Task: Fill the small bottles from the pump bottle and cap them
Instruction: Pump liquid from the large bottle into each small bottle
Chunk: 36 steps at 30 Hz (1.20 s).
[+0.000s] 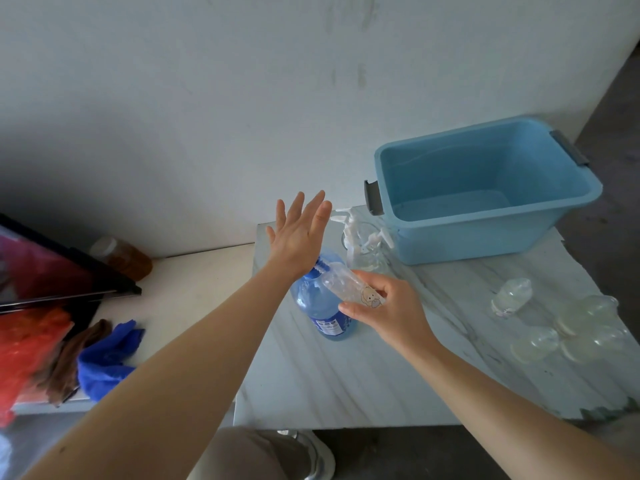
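Note:
A blue pump bottle [320,306] stands on the marble-look table [346,375]. My left hand [299,233] lies flat on top of its pump head, fingers straight and spread, the heel of the palm pressing down. My right hand [388,306] grips a small clear bottle [349,284] with a cartoon sticker, tilted with its mouth at the pump's blue spout. Several other small clear bottles [568,320] lie at the table's right, one [510,296] apart from the cluster. White pump caps [356,233] stand in a clear glass behind the pump bottle.
A light blue plastic tub [485,220] sits at the table's back right against the wall. To the left, a lower white surface holds a blue cloth [107,358], a brown cloth, red plastic, a dark frame and an amber jar [121,256].

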### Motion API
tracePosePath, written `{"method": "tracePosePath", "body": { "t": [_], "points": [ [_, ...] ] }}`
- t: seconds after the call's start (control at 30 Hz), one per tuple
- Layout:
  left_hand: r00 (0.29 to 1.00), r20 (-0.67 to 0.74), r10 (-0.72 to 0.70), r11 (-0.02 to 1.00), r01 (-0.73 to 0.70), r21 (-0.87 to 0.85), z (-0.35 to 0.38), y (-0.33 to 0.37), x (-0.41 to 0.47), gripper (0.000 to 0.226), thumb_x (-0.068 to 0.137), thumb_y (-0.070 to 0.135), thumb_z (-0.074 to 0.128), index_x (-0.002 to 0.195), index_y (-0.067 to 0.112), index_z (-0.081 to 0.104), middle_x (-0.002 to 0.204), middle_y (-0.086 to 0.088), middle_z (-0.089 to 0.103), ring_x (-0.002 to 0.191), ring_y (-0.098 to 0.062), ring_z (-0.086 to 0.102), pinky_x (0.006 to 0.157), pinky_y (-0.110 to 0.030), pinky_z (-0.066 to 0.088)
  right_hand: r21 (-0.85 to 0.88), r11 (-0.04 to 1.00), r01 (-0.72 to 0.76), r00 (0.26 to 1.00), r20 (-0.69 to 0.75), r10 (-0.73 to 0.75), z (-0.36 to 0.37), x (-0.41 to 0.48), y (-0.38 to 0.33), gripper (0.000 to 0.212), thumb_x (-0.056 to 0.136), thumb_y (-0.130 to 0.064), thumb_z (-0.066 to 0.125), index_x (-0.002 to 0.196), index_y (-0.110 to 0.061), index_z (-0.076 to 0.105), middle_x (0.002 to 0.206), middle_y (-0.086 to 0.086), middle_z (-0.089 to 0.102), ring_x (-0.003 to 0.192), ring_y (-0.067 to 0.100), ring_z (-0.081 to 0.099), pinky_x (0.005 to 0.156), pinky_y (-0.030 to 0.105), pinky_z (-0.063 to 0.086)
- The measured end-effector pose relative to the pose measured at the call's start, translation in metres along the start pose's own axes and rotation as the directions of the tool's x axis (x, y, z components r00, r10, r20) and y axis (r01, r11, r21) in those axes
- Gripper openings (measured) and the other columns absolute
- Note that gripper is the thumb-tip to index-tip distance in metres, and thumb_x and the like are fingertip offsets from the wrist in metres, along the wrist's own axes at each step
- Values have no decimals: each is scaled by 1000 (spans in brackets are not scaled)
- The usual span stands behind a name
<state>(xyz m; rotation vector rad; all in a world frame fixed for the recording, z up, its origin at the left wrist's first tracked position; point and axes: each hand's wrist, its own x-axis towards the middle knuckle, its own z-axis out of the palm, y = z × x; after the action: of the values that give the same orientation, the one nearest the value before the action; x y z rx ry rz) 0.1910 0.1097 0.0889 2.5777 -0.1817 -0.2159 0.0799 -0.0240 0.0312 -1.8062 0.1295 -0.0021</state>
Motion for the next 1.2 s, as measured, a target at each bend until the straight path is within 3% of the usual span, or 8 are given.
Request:
{"method": "tracePosePath", "body": {
  "t": [0.2,0.33,0.57,0.73,1.03,1.2],
  "points": [
    [999,-41,23,1000,-23,0,-14,12,1,56,95,60,8,148,45,18,161,10,4,147,-18,-15,115,-54,-9,-15,999,47,998,-34,-48,-5,0,-10,40,68,-25,82,102,-40,67,90,-22,71,85,-3,64,75,22,50],
    [999,-44,8,1000,-8,-13,-15,12,-1,55,96,59,8,148,44,18,161,9,4,147,-18,-15,115,-54,-8,-13,997,81,996,-24,-81,-6,-2,-12,40,66,-29,80,101,-43,67,91,-24,70,85,-3,64,73,19,49],
    [999,-40,9,1000,-10,-30,-9,10,2,56,95,60,10,148,43,22,160,9,10,147,-18,-12,115,-55,-7,0,997,76,996,-37,-76,-5,0,-7,46,69,-21,82,81,-59,60,85,-27,69,83,-1,63,74,22,49],
    [999,-34,7,1000,-8,-21,0,8,4,58,94,62,11,147,43,24,160,9,12,148,-18,-10,116,-55,-5,37,999,35,999,-17,-35,-5,1,1,39,66,-26,81,99,-43,67,92,-19,72,88,1,65,81,31,53],
    [999,-27,-25,999,25,-22,4,0,1,57,95,61,12,148,42,23,160,7,11,148,-18,-10,116,-55,-5,33,999,11,1000,16,-11,1,-1,3,42,61,-36,74,103,-36,69,88,-15,72,83,4,65,76,33,53],
    [1000,-22,-11,1000,11,-21,-3,4,-3,57,95,61,11,148,43,20,161,9,7,147,-18,-14,114,-55,-8,19,1000,24,1000,5,-24,1,-2,-2,36,60,-38,73,94,-46,67,86,-14,72,82,7,65,77,35,53]
  ]
}}
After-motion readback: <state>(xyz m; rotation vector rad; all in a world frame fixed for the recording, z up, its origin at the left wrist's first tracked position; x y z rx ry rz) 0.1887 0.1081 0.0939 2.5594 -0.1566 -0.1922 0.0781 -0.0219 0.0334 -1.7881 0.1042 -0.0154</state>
